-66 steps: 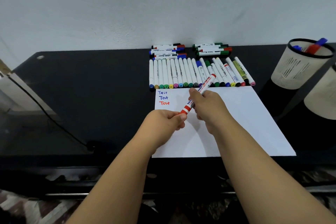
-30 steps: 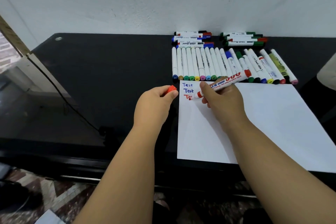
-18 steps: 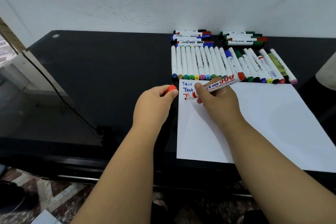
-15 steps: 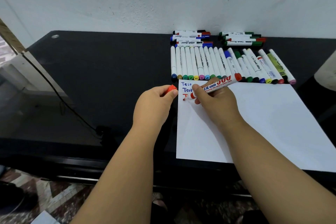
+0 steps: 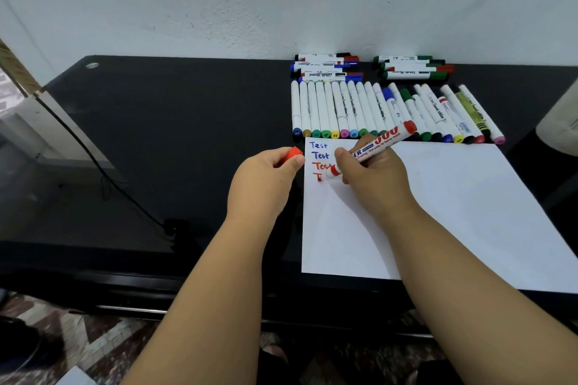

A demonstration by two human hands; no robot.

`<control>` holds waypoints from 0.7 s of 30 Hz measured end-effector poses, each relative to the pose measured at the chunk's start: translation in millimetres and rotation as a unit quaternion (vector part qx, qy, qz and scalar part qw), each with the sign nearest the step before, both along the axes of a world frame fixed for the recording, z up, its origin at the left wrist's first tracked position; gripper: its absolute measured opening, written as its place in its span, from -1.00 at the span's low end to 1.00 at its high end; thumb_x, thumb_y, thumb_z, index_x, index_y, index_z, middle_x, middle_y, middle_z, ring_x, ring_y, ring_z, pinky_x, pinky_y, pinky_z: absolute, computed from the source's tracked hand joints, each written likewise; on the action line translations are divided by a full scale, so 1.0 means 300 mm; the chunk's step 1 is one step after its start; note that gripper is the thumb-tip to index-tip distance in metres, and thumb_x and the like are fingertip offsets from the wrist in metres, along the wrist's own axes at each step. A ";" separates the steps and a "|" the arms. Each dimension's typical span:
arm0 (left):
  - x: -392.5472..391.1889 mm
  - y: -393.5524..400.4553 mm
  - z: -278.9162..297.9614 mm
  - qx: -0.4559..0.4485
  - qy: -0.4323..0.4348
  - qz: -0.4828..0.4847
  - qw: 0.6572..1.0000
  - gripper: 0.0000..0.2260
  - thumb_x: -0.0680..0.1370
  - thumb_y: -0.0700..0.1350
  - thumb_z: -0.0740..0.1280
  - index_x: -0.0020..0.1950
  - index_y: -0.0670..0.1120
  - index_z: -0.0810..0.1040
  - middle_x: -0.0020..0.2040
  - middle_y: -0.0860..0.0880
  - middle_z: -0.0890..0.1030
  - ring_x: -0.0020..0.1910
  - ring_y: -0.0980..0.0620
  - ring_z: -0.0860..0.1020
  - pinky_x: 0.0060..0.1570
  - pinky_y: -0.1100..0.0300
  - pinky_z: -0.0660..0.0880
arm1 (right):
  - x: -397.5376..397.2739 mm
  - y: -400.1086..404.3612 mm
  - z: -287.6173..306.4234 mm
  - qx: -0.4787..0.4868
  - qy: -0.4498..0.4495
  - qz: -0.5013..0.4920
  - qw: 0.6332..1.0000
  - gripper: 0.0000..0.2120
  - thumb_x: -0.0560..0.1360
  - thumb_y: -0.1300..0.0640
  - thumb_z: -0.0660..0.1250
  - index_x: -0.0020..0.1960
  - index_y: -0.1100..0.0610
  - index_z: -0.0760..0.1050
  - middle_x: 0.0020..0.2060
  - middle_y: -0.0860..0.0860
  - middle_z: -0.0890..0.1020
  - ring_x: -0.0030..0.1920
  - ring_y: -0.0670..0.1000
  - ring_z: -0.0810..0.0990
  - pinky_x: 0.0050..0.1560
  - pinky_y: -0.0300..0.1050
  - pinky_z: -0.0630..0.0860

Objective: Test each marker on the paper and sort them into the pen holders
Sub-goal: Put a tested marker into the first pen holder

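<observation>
Marker (image 5: 372,148) tip down-left (tail up-right)

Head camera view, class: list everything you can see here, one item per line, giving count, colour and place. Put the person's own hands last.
Paper: one, white sheet, on the desk's right part, "Test" written in blue twice and red below, top left corner.
Red marker: one, white barrel, red ends, tip on the paper under the red word.
Red cap: one, left of the paper.
Row of markers: many, white barrels, mixed cap colours, above the paper.
Stacked markers: two small piles by the wall.
Pen holder: one, pale, cut off at right edge.
Desk: one, black.
Cable: one, black, left.
Left hand: pinches the cap.
Right hand: grips the marker.
</observation>
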State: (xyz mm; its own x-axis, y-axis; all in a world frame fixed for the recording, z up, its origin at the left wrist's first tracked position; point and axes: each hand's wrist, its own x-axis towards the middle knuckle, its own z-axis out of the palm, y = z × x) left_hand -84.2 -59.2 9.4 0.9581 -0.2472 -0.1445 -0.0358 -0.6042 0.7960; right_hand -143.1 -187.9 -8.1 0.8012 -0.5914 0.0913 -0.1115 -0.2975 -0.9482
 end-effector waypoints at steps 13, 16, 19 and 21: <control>-0.007 -0.002 0.007 0.010 0.009 -0.010 1.000 -0.65 0.58 0.06 0.24 0.36 0.10 0.43 0.23 0.09 0.53 -0.05 0.17 0.38 -0.09 0.25 0.36 | -0.004 -0.005 -0.001 0.008 -0.019 -0.025 0.999 -0.75 0.54 0.10 0.31 -0.29 0.06 0.38 -0.34 -0.09 0.56 -0.32 -0.21 0.55 -0.41 -0.54 0.35; -0.008 0.000 0.007 0.013 0.006 -0.011 1.000 -0.65 0.58 0.06 0.24 0.36 0.10 0.43 0.24 0.09 0.52 -0.05 0.17 0.38 -0.10 0.26 0.35 | -0.004 -0.006 0.000 -0.005 -0.014 -0.025 1.000 -0.72 0.54 0.12 0.31 -0.33 0.08 0.38 -0.39 -0.09 0.54 -0.39 -0.26 0.53 -0.42 -0.53 0.34; -0.007 -0.001 0.004 0.010 0.002 -0.010 1.000 -0.66 0.58 0.06 0.24 0.36 0.11 0.44 0.23 0.10 0.53 -0.09 0.19 0.38 -0.15 0.30 0.35 | -0.001 -0.009 -0.003 -0.001 -0.022 -0.042 0.999 -0.73 0.54 0.12 0.31 -0.31 0.08 0.36 -0.36 -0.08 0.55 -0.33 -0.20 0.53 -0.43 -0.52 0.35; -0.006 -0.003 0.003 0.011 0.002 -0.009 1.000 -0.66 0.58 0.07 0.24 0.35 0.11 0.44 0.22 0.11 0.53 -0.14 0.20 0.38 -0.23 0.32 0.36 | 0.001 -0.011 -0.005 -0.005 -0.023 -0.050 0.998 -0.74 0.54 0.11 0.31 -0.31 0.07 0.36 -0.35 -0.07 0.55 -0.31 -0.18 0.52 -0.43 -0.52 0.35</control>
